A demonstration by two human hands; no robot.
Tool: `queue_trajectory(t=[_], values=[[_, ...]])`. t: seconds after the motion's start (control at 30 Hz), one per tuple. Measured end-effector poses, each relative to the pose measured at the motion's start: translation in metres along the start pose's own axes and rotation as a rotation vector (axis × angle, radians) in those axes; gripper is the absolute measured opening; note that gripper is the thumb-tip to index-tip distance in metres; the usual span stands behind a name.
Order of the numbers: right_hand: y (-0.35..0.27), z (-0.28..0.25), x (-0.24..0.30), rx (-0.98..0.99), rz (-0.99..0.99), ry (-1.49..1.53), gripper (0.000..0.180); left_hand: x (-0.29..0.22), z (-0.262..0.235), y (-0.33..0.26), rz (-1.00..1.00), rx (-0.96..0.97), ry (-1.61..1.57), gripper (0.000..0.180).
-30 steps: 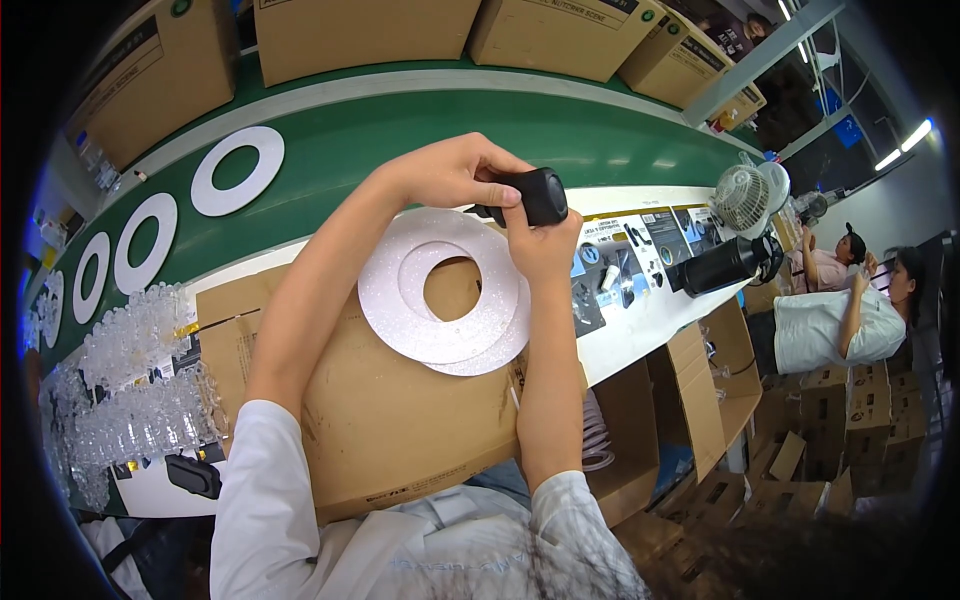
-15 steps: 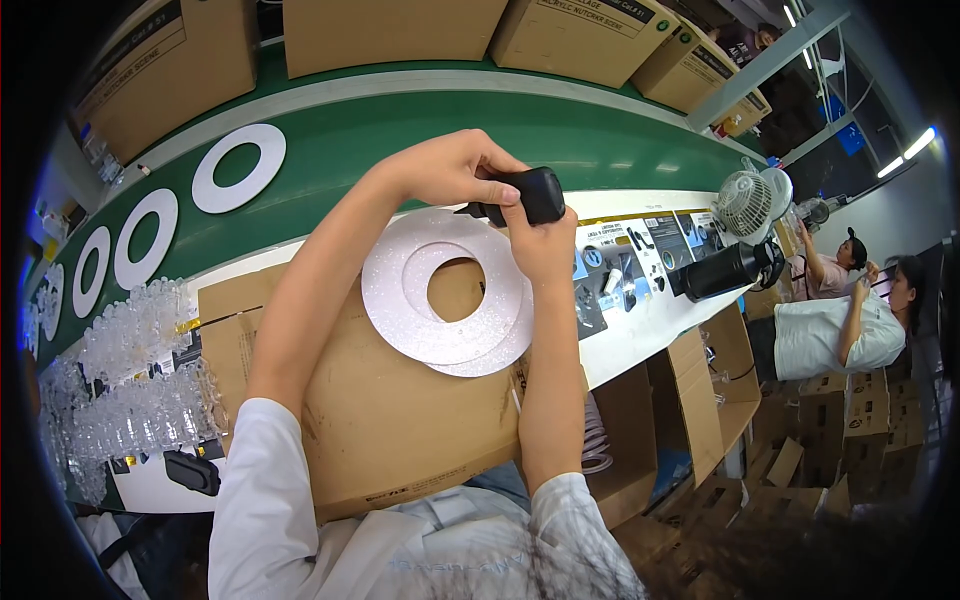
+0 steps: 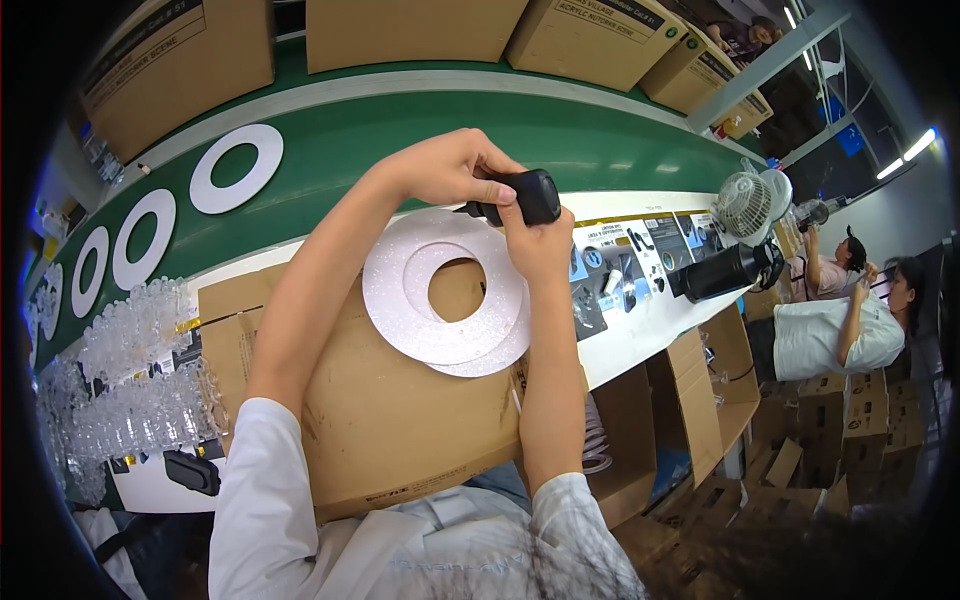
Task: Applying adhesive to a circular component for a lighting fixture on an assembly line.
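Here both hands are gripping a small black plastic block (image 3: 527,195) above the bench edge: left hand (image 3: 447,165) curling over its left end, right hand (image 3: 538,243) clasping from below. Just beneath, two stacked white glittery foam rings (image 3: 447,300) are lying on a brown cardboard box (image 3: 400,420). Clear plastic pieces (image 3: 135,375) are piling up at left.

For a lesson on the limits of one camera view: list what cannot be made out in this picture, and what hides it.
- Black device, head view: both hands wrap it; its underside and the tip by the left hand are hidden.
- Lower white ring: mostly covered by the upper ring.
- Right hand: its fingers curl behind the device.
- Clear plastic pieces: too jumbled and bent by the rim to count.
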State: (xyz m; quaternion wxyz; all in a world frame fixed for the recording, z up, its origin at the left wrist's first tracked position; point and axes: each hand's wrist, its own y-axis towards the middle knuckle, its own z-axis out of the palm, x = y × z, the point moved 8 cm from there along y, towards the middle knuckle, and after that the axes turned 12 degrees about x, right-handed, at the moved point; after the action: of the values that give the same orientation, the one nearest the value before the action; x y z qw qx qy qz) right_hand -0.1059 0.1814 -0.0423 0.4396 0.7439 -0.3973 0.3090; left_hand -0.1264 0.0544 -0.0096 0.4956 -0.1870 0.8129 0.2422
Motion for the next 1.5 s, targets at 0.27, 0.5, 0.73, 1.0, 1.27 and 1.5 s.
queue_trajectory(t=[0.27, 0.5, 0.73, 1.0, 1.27, 1.5], values=[[0.001, 0.001, 0.001, -0.004, -0.02, 0.03, 0.035, -0.002, 0.0, 0.001, -0.024, 0.007, 0.028, 0.034], [0.002, -0.001, 0.005, 0.001, -0.02, 0.12, 0.03, -0.005, 0.001, 0.002, -0.054, -0.006, 0.004, 0.046], [-0.006, -0.03, -0.007, -0.205, -0.039, 0.406, 0.032, -0.006, -0.009, -0.029, -0.861, 0.128, 0.924, 0.065], [-0.01, -0.042, -0.013, -0.33, -0.073, 0.38, 0.028, 0.01, 0.006, -0.038, -1.104, 0.261, 0.947, 0.052], [-0.022, -0.06, -0.008, -0.472, -0.122, 0.704, 0.027, -0.007, -0.068, -0.077, -1.181, -0.218, 1.01, 0.04], [-0.026, -0.061, -0.017, -0.366, 0.011, 0.502, 0.02, 0.065, -0.139, -0.187, -1.545, -0.62, 0.827, 0.05]])
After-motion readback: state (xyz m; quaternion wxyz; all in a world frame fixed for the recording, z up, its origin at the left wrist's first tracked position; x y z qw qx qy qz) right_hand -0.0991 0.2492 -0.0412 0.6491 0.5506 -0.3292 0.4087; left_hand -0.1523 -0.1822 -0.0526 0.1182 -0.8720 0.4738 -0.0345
